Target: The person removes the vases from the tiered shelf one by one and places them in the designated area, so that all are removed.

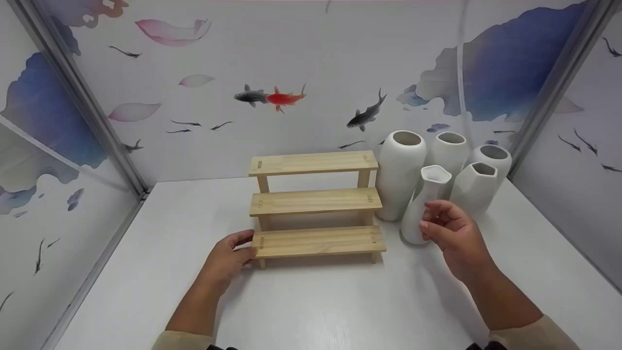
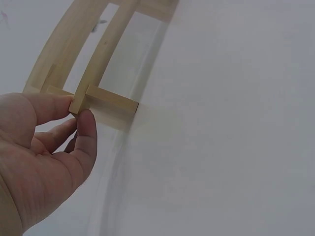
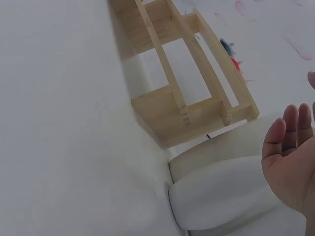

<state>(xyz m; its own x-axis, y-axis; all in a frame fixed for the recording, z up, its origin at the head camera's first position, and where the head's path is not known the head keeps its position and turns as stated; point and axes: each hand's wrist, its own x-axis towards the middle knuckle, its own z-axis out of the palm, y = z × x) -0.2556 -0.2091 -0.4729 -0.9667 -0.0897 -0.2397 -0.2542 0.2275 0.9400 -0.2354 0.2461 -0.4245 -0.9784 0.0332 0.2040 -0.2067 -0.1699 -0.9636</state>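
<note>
A three-tier wooden shelf stand (image 1: pixel 316 201) rests on the white table. My left hand (image 1: pixel 226 260) pinches the left end of its lowest board between thumb and fingers; the left wrist view shows the thumb and fingertips at the board end (image 2: pixel 78 102). Right of the stand stands a small white vase (image 1: pixel 413 222), narrow-necked with a wavy rim. Beside it is my right hand (image 1: pixel 457 238), its fingers loosely bent. In the right wrist view, this hand (image 3: pixel 295 169) holds nothing, and its fingers appear apart from the vase (image 3: pixel 221 194).
Several taller white vases crowd the table behind the small one, including a tall round vase (image 1: pixel 396 180) close to the stand and a vase with an angular mouth (image 1: pixel 471 192). Printed panels with fish and petals (image 1: pixel 311 53) enclose the back and sides.
</note>
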